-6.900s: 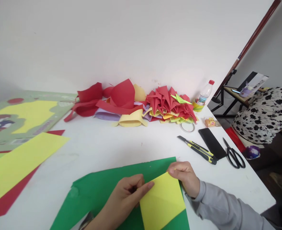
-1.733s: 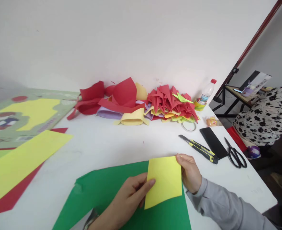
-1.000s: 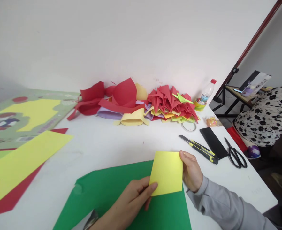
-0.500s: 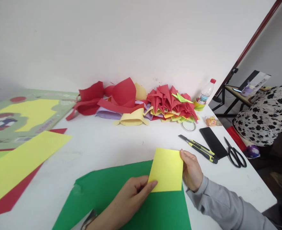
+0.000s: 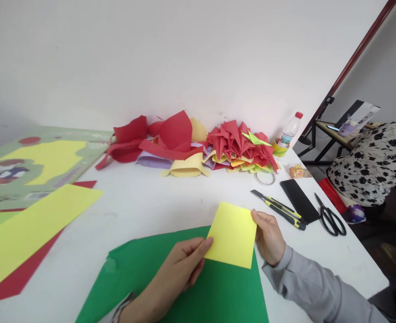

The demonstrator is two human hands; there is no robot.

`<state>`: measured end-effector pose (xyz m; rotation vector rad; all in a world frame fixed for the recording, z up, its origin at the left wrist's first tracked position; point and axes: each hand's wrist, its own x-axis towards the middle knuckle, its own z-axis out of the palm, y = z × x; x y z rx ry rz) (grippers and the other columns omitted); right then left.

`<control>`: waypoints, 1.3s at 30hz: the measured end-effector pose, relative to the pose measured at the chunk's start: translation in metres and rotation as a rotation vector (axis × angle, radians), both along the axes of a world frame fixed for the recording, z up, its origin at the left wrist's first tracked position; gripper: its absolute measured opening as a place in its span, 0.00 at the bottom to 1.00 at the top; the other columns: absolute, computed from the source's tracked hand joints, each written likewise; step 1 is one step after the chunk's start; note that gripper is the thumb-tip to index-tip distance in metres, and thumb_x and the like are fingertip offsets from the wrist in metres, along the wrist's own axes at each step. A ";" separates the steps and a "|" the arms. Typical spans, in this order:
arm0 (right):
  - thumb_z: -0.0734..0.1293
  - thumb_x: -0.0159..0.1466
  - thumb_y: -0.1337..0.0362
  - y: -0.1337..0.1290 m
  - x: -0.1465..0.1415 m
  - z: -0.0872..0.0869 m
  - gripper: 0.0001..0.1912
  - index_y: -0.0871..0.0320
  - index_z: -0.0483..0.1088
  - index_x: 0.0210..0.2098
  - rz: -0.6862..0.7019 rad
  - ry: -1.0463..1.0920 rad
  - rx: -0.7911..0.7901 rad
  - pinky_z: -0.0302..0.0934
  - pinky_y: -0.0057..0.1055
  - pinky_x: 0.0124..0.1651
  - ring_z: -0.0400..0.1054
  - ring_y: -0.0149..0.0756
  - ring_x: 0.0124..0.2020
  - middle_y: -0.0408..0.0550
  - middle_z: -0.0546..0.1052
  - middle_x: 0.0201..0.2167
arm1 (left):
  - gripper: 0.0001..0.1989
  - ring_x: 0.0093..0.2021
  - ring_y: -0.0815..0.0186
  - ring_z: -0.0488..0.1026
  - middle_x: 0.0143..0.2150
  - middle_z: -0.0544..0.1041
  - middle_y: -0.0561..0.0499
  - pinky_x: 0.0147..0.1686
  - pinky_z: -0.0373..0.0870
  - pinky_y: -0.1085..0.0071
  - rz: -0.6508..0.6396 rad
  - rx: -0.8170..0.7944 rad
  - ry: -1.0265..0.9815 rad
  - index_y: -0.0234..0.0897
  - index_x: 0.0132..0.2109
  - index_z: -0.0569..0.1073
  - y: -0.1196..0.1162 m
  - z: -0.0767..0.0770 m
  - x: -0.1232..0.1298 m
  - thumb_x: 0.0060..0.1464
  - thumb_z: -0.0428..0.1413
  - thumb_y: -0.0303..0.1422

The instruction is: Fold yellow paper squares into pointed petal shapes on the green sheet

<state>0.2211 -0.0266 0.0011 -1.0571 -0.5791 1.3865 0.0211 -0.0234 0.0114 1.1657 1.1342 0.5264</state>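
Note:
Between my two hands is a square of yellow paper [image 5: 232, 235], held up over a green sheet [image 5: 144, 264] on the white table. My left hand [image 5: 180, 267] pinches its left edge near the lower corner, thumb in front and fingers behind. At the upper right corner my right hand [image 5: 268, 233] grips it between thumb and fingers. The paper is slightly tilted, and its face toward me looks plain. Part of the green sheet is hidden under my left forearm.
To the right lie a utility knife [image 5: 278, 209], a black phone-like slab [image 5: 299, 201] and scissors [image 5: 331, 217]. A tape roll [image 5: 265, 178], folded red paper pieces [image 5: 236, 139] and a bottle [image 5: 290, 130] stand behind. Yellow paper [image 5: 43, 233] lies left. A person in a patterned garment [image 5: 376, 166] is at right.
My left hand has slid up and a little left along the paper's edge. The yellow square has turned slightly clockwise, while my right hand stays nearly in place.

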 end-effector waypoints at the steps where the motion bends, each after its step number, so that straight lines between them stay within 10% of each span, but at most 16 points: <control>1: 0.76 0.50 0.51 0.000 0.000 0.000 0.20 0.62 0.72 0.19 0.003 -0.013 0.001 0.55 0.26 0.24 0.61 0.28 0.19 0.43 0.72 0.17 | 0.29 0.15 0.75 0.44 0.11 0.53 0.63 0.17 0.41 0.74 0.040 -0.028 -0.034 0.40 0.21 0.57 0.001 0.000 0.000 0.46 0.52 0.62; 8: 0.73 0.52 0.46 0.002 0.002 -0.005 0.26 0.60 0.66 0.14 0.046 -0.199 -0.023 0.40 0.22 0.11 0.52 0.22 0.08 0.38 0.63 0.06 | 0.27 0.12 0.77 0.48 0.12 0.58 0.63 0.14 0.42 0.78 0.195 -0.074 -0.175 0.39 0.23 0.59 0.003 -0.003 0.001 0.43 0.59 0.57; 19: 0.72 0.53 0.43 -0.004 -0.009 -0.007 0.26 0.61 0.70 0.20 0.087 -0.160 -0.034 0.53 0.19 0.12 0.58 0.24 0.09 0.41 0.68 0.09 | 0.28 0.10 0.72 0.59 0.10 0.67 0.55 0.13 0.56 0.76 -0.134 -0.199 -0.194 0.31 0.26 0.76 -0.012 -0.006 0.014 0.42 0.59 0.56; 39: 0.79 0.47 0.58 -0.015 -0.014 -0.007 0.21 0.64 0.73 0.36 0.529 -0.026 -0.064 0.66 0.22 0.18 0.71 0.30 0.16 0.45 0.77 0.20 | 0.25 0.09 0.73 0.59 0.10 0.66 0.56 0.11 0.54 0.77 -0.062 -0.182 -0.236 0.34 0.21 0.72 -0.010 -0.009 0.014 0.45 0.59 0.54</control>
